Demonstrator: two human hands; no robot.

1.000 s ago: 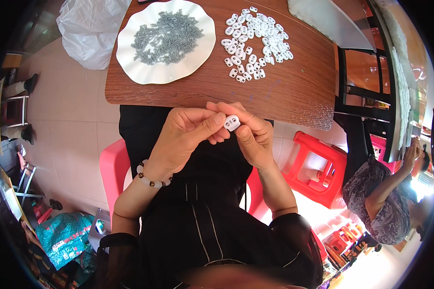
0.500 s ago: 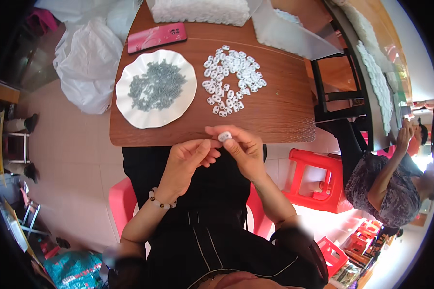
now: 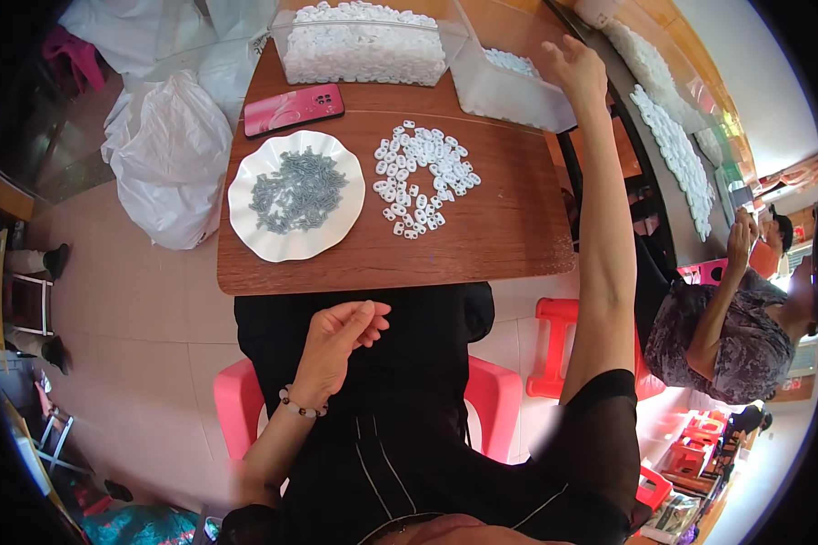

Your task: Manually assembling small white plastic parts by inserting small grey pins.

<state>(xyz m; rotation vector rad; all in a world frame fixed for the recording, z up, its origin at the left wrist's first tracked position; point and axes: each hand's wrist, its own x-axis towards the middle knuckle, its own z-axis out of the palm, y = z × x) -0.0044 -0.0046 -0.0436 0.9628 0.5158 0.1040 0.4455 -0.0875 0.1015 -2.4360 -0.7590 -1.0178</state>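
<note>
My right hand reaches far over the clear plastic box at the table's back right, fingers apart, with nothing visible between them. Some white pieces lie inside that box. Over my lap, in front of the table edge, my left hand is closed, thumb pressed to the index finger; whatever it pinches, if anything, is hidden. On the table lies a loose spread of small white oval pieces with dark holes. Left of them, a scalloped white plate bears many small grey-green rods.
A pink phone lies behind the plate. A clear box full of white pieces stands at the back. White bags are left of the table. Another person sits at right, beside a dark table; a red stool stands nearby.
My right hand has left my left hand and swung far right to the box. The white piece it held is no longer visible in it. My left hand stays over my lap.
</note>
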